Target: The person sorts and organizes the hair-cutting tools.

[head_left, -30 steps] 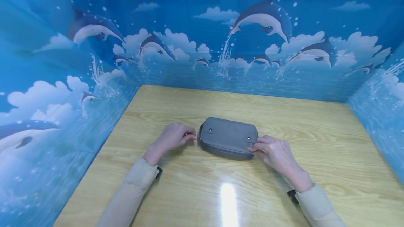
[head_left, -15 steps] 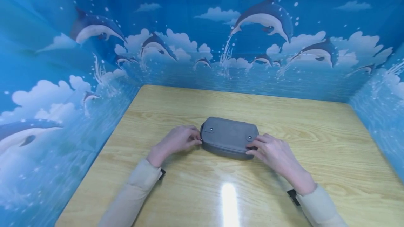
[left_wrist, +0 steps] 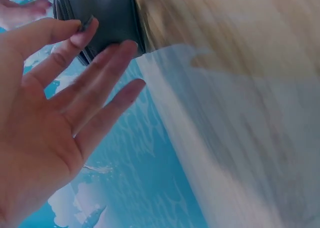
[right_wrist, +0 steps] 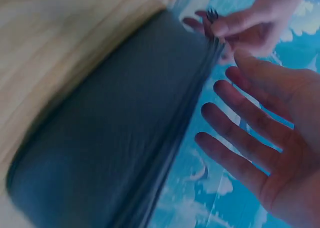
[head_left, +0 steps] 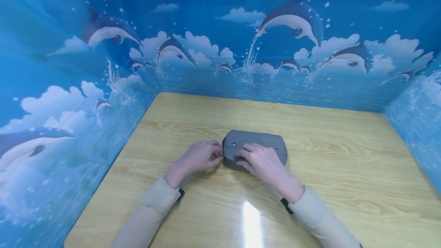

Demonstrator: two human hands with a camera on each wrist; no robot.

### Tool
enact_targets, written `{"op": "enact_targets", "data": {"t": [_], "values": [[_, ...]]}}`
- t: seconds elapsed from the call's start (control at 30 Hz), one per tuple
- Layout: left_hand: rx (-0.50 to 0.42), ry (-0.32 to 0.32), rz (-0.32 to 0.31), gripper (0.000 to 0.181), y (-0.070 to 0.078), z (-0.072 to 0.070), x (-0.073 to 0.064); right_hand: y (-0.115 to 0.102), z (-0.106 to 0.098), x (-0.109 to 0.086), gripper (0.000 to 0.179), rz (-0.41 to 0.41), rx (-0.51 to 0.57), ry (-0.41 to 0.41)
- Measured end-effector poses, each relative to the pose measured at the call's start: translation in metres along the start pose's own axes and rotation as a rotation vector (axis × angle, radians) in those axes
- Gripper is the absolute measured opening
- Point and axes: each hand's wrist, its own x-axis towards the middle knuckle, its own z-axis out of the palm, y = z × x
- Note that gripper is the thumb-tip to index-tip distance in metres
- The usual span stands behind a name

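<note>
A grey zip pouch [head_left: 260, 137] with two metal snaps lies on the table, its long side toward me. At its left end my left hand [head_left: 200, 157] pinches a small dark zipper pull [left_wrist: 87, 23] between thumb and index finger; the other fingers extend beside the pouch end. My right hand [head_left: 264, 163] hovers over the pouch's front side in the head view. Its fingers [right_wrist: 240, 153] are loosely extended and hold nothing in the right wrist view, close to the zipper edge and to the left hand. Part of the pouch's front is hidden behind the right hand.
The pouch rests on a light wood-grain table [head_left: 344, 156]. Blue cloth walls [head_left: 206, 18] with dolphins and clouds stand along the back, left and right edges. A bright light reflection falls on the table's near part.
My right hand has let go of the pouch's right end and moved left across its front. The left hand has come in to the left end and taken the zipper pull.
</note>
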Motion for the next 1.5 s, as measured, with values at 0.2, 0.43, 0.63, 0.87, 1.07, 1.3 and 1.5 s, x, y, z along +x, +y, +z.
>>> {"op": "enact_targets", "data": {"t": [0.2,0.43,0.63,0.87,1.07,1.3,1.5], "values": [[-0.018,0.014,-0.015,0.003,0.004,0.001,0.0,-0.013,0.016,0.015,0.031,0.051,-0.053,-0.062],[-0.077,0.006,-0.01,0.013,0.003,0.0,-0.001,-0.015,0.033,0.023,0.037,0.059,-0.18,0.015],[-0.073,0.09,0.05,0.007,-0.002,-0.002,0.002,-0.016,0.037,0.023,0.025,0.045,-0.18,0.076],[-0.019,0.152,0.078,0.009,-0.014,-0.004,0.006,-0.019,0.038,0.024,0.018,0.042,-0.153,0.08],[0.003,0.158,0.08,0.01,-0.018,-0.006,0.012,-0.019,0.039,0.025,0.018,0.041,-0.163,0.1],[0.003,0.205,0.066,0.008,-0.022,-0.005,0.017,-0.019,0.039,0.025,0.017,0.035,-0.185,0.091],[0.027,0.247,0.022,0.009,-0.027,-0.004,0.027,-0.02,0.042,0.025,0.016,0.027,-0.174,0.1]]}}
